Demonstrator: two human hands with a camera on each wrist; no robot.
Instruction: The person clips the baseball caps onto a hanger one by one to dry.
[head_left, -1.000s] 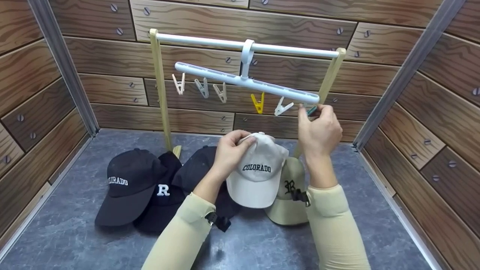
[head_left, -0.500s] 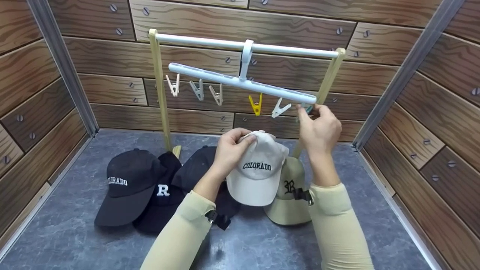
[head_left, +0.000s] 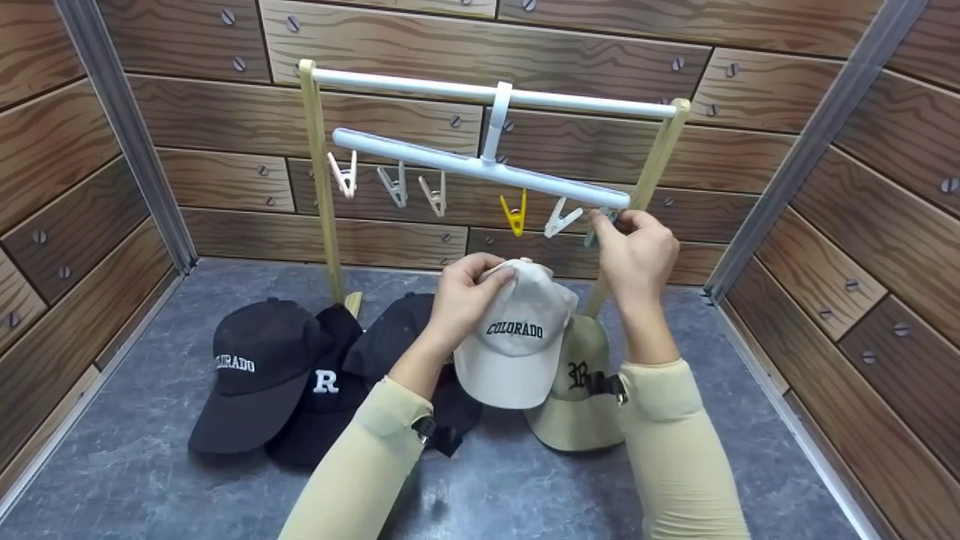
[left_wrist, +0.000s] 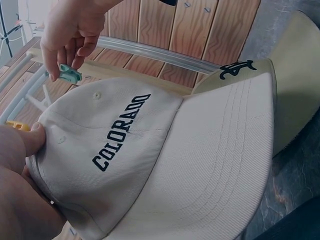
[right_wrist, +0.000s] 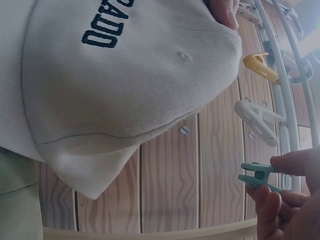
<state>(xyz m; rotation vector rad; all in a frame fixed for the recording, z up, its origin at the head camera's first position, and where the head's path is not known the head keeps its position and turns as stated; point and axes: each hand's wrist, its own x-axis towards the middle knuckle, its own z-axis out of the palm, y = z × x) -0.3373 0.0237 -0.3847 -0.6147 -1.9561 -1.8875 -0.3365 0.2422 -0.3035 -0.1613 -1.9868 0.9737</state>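
Note:
A white cap (head_left: 517,364) lettered COLORADO in black hangs from my left hand (head_left: 459,296), whose thumb and fingers pinch the top of its crown. In the left wrist view the cap's brim (left_wrist: 215,160) extends away from the hand. Up at the right end of a white hanger (head_left: 420,154), my right hand (head_left: 641,255) pinches a green clothespin (right_wrist: 259,175) between thumb and fingers. That clothespin sits above and to the right of the cap, apart from it. A white clothespin (head_left: 561,219) and a yellow one (head_left: 514,214) dangle just to its left.
The hanger hooks over a white rod (head_left: 405,81) on wooden posts (head_left: 321,187). Several pale clothespins (head_left: 343,176) hang at its left. Dark caps (head_left: 262,352) lie on the grey tabletop (head_left: 127,420); an olive cap (head_left: 577,427) sits behind the white one. Wood-patterned walls (head_left: 847,187) enclose the space.
The hanger's bar has swung slightly left and its right end lower. The green clothespin now points more downward in my right hand. My left hand has raised the white cap slightly.

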